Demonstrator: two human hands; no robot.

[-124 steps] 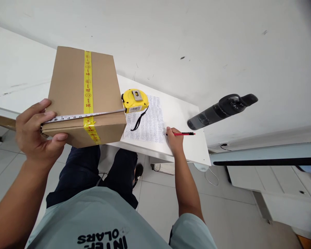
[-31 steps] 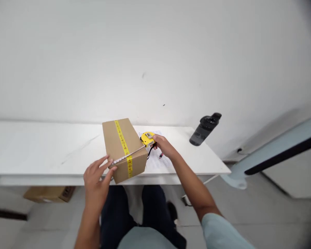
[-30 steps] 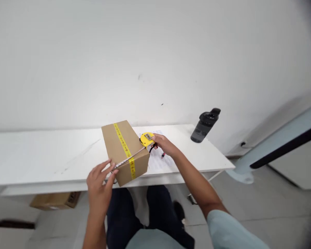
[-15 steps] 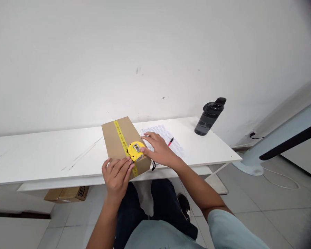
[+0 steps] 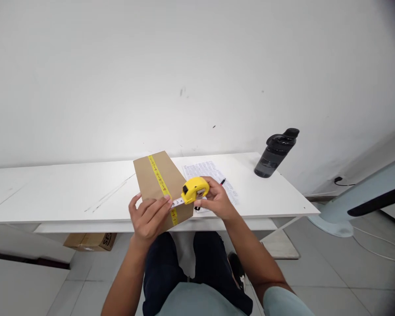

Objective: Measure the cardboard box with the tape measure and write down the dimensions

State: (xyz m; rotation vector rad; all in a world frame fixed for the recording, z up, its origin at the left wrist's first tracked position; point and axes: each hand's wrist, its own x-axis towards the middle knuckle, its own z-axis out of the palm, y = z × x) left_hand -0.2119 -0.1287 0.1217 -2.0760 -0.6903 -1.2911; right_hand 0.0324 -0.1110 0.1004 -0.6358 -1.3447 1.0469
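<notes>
A cardboard box (image 5: 161,169) with a yellow printed tape strip sits at the table's front edge. My right hand (image 5: 219,201) is closed around the yellow case of a tape measure (image 5: 195,188), holding it by the box's right front corner. From the case a short length of white blade (image 5: 177,202) runs left along the box's near edge. The fingers of my left hand (image 5: 151,215) lie together over that edge, pressing the blade's end against the box. The tip of the blade is hidden under them.
Behind my right hand lie a written sheet of paper (image 5: 202,169) and a pen (image 5: 223,181). A dark water bottle (image 5: 272,158) stands at the right of the white table (image 5: 69,184). Another cardboard box (image 5: 90,241) is below, and a pale blue upright appliance (image 5: 375,193) stands at right.
My right hand has moved right with the tape measure, turning its case on edge and drawing out some blade. My left hand stays at the box's near edge. The view has shifted slightly.
</notes>
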